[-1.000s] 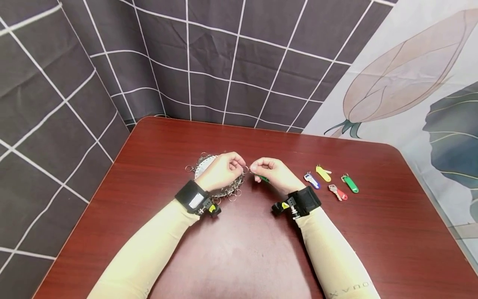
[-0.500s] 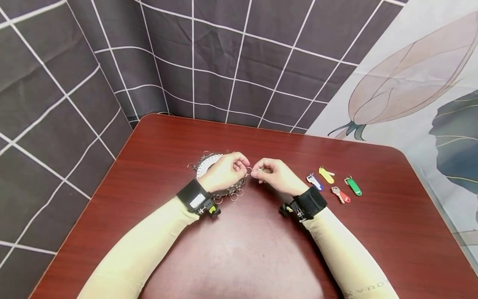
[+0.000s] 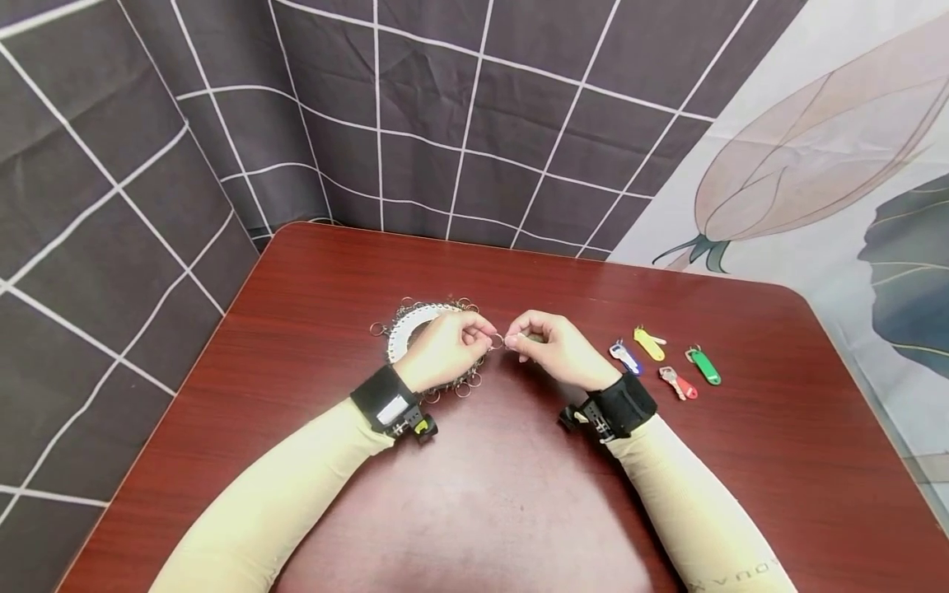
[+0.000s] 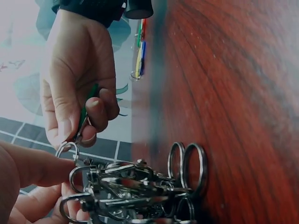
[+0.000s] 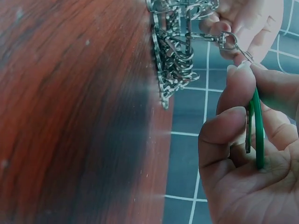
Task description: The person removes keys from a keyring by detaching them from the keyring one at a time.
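In the head view a split ring (image 3: 497, 340) spans the gap between my two hands. My left hand (image 3: 448, 350) reaches over a white round hanger (image 3: 400, 333) edged with metal clips and rings, its thumb and finger pinching around that split ring. The right wrist view shows the ring hanging from a swivel clip (image 5: 208, 37). My right hand (image 3: 556, 350) grips a green key tag (image 5: 259, 135) with a key (image 5: 248, 126) beside it, thumb and fingertip meeting at the ring's edge. From above, this tag is mostly hidden by the hand.
Right of my right hand lie a blue key tag (image 3: 633, 365), a yellow key tag (image 3: 649, 344), a red key tag (image 3: 687, 389) and another green key tag (image 3: 703, 366), with keys. All rest on the reddish-brown table (image 3: 474, 494), beside a dark checked cloth (image 3: 430, 123).
Both hands stay at the split ring. My right hand has turned slightly, so the green tag once visible beneath it is now hidden from above. The head view has shifted a little.
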